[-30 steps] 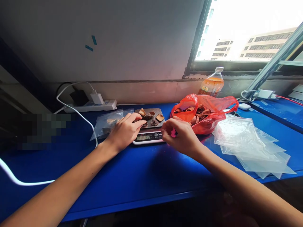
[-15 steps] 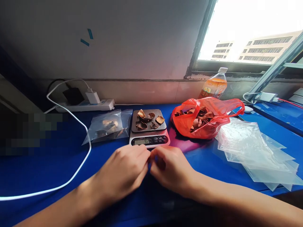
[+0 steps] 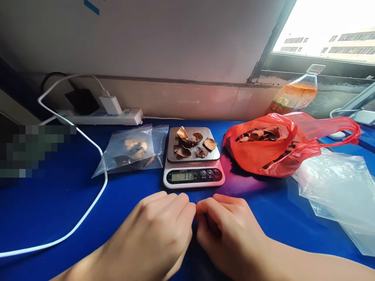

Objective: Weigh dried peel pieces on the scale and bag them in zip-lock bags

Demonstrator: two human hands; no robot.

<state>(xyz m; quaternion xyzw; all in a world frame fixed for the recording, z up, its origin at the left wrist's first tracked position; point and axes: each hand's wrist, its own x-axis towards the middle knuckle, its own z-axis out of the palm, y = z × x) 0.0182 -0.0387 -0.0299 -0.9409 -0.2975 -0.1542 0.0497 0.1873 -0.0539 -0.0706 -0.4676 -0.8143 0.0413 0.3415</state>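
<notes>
My left hand [image 3: 164, 230] and my right hand [image 3: 234, 230] are both closed, knuckles up, side by side just in front of a small digital scale [image 3: 193, 177]. Their index fingers almost touch or meet. The fingertips are tucked under, so anything in them is hidden. On the scale's metal plate lie several curved, dried brown peel or shell pieces [image 3: 183, 151]. The display seems to read 11.3. To the right stands a red plastic bag [image 3: 260, 156], its mouth open, with more dried brown pieces [image 3: 260, 134] inside.
A clear zip bag [image 3: 129, 152] holding pieces lies left of the scale. Flat clear bags [image 3: 336, 187] are stacked at the right. Behind are a drink bottle [image 3: 295, 93] and a power strip [image 3: 131, 116]. A white cable [image 3: 88, 208] crosses the blue table [image 3: 52, 210].
The camera view has come closer and tipped down. The scale's display has changed from about 92 or 9.2 to about 11.3. Both hands stay closed and together.
</notes>
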